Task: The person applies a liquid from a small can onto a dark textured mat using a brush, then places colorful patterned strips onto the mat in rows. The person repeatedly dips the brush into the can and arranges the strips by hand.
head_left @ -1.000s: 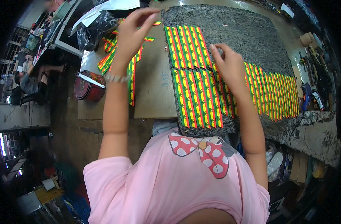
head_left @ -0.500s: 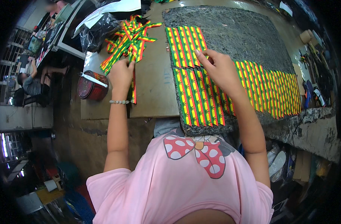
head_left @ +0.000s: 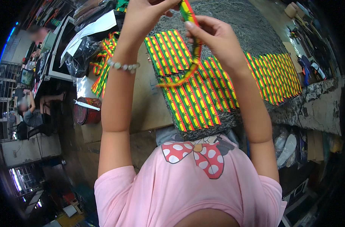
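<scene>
Green-yellow-red patterned flat strip (head_left: pixel 196 53) is curling above rough grey surface (head_left: pixel 251 30), left edge | right hand (head_left: pixel 219 39) is pinching it, probably taming swing | left hand (head_left: pixel 143 19): fingertips cropped, grip cannot tell

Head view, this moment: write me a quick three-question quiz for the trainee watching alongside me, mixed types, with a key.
1. Multiple choice: the patterned strip pinched by the right hand hangs (a) tied in a knot, (b) in a curve, (c) rolled up tight.
2. True or false: the round dark-red tin stands to the person's left of the dark grey board.
3. Short answer: on which side does the person wear the beaded bracelet?

Key: 1 b; 2 true; 3 left.
</scene>
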### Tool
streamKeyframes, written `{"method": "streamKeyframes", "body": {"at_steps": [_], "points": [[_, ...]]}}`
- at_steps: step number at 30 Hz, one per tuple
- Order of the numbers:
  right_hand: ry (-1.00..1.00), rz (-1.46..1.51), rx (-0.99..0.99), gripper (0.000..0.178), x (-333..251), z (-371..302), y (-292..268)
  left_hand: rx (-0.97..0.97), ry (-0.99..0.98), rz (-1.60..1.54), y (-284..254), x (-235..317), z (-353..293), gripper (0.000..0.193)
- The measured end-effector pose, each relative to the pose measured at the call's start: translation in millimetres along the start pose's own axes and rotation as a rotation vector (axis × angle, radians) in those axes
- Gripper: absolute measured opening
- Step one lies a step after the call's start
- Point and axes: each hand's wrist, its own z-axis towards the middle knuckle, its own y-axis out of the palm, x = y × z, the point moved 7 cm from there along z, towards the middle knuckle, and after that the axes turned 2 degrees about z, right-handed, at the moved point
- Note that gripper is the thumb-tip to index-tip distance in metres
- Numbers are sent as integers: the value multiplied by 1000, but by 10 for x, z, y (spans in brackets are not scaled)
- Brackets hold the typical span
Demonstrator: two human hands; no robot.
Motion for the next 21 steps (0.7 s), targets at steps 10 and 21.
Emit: {"method": "streamKeyframes", "body": {"at_steps": [10, 21], "points": [[391, -85, 101, 30, 413, -335, -461, -86, -93, -92, 91, -1135, 407, 37], [374, -194, 202, 30, 555, -484, -764, -5, -151, -211, -24, -722, 336, 25]]}}
